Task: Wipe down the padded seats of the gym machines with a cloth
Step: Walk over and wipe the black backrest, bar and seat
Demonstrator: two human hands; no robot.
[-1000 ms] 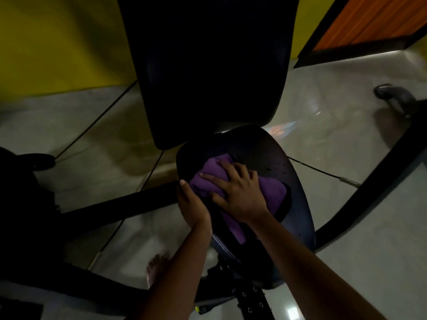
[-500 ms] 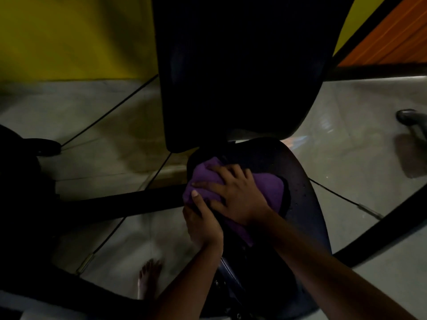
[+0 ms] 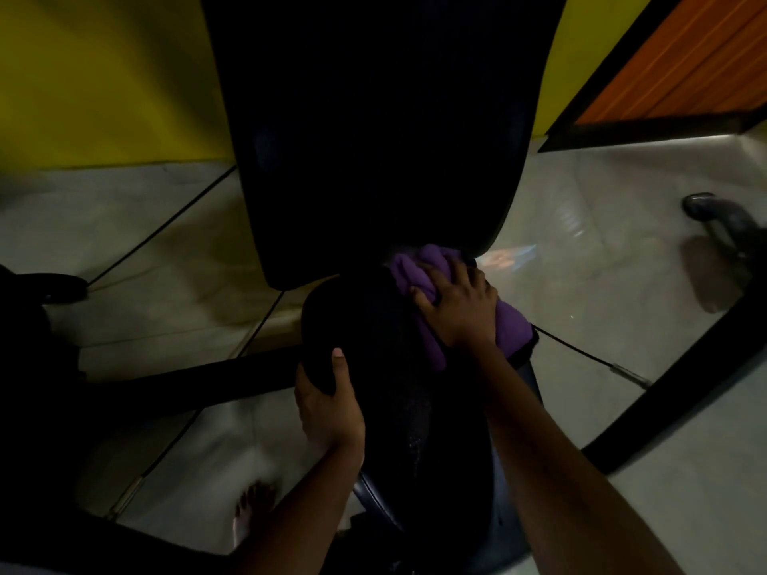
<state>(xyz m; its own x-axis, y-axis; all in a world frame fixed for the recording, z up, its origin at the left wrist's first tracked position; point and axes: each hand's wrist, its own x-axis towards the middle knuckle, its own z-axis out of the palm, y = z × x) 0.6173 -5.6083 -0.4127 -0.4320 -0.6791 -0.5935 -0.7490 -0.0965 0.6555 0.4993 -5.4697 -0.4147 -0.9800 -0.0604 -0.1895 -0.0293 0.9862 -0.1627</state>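
Cloth (image 3: 509,325), purple, bunched, lies at far right edge of seat (image 3: 373,321), just below backrest (image 3: 373,139). R hand (image 3: 460,311) lies on top of cloth, fingers spread, pressing it to the pad. L hand (image 3: 328,404) grips seat's left edge, thumb on top, fingers wrapped under and hidden. Bare foot (image 3: 249,512) on floor (image 3: 602,251), near-left of seat.
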